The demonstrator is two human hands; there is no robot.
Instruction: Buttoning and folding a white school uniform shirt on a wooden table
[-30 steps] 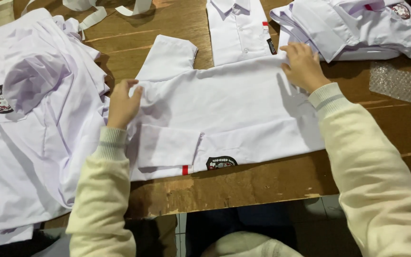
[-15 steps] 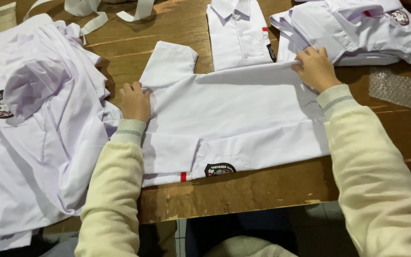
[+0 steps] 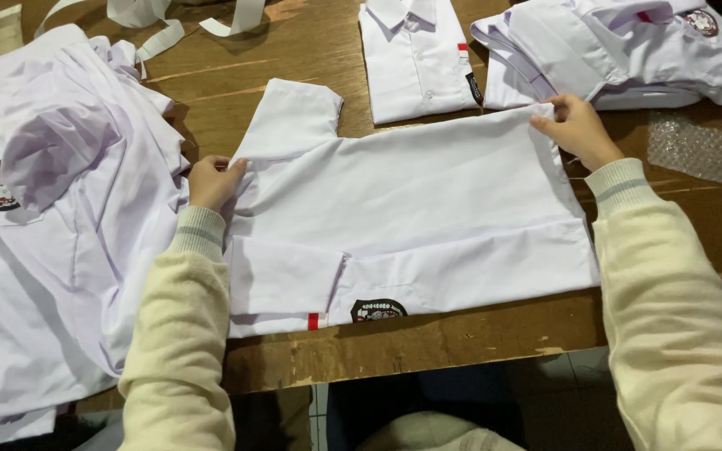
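Both hands have slid outward: left hand (image 3: 211, 182) and right hand (image 3: 574, 129) pinch opposite ends of the white shirt (image 3: 411, 217), its length stretched between them.

White short-sleeved shirt (image 3: 411, 209) spread flat on the wooden counter (image 3: 428, 342).

It lies sideways, partly folded: the near long edge is turned over in a flat band that carries a dark round badge and a small red tab close to the counter's front edge. One short sleeve sticks out toward the counter's far side at the left end. The cloth is smooth, with faint creases only.
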